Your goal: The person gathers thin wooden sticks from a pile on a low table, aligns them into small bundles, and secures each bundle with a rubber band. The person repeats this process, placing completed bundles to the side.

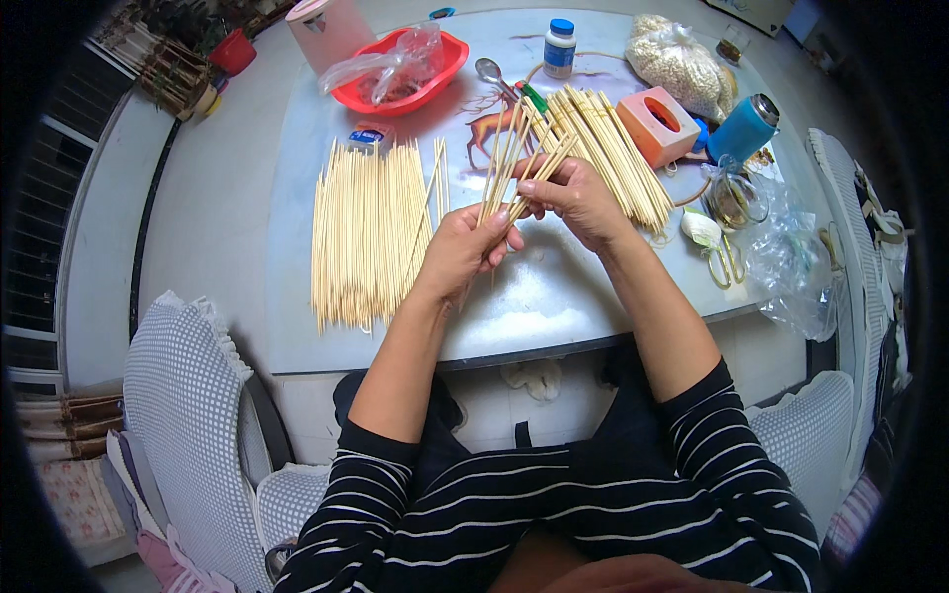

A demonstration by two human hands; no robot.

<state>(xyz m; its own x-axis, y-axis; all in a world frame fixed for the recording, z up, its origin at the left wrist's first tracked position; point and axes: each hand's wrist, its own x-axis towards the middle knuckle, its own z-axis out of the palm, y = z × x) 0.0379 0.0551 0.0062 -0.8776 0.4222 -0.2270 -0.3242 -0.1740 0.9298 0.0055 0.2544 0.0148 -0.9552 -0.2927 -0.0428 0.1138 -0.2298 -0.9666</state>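
Observation:
Both my hands are raised over the near middle of the table, close together, with several thin wooden skewers (504, 163) fanned out between them. My left hand (470, 244) is closed round the lower part of these sticks. The fingers of my right hand (573, 198) pinch a few of them higher up, on the right of the fan. To the left lies a wide, flat pile of skewers (368, 232), with a few loose ones at its right edge. Behind my right hand another bundle of skewers (613, 153) lies at a slant.
A red basin (450, 67) with a plastic bag, a white bottle (560, 49) and a spoon (491, 74) stand at the back. Rightward are an orange tissue box (660, 128), a blue flask (743, 128), scissors (727, 265) and clear plastic bags (791, 257). Chairs (188, 385) flank the table.

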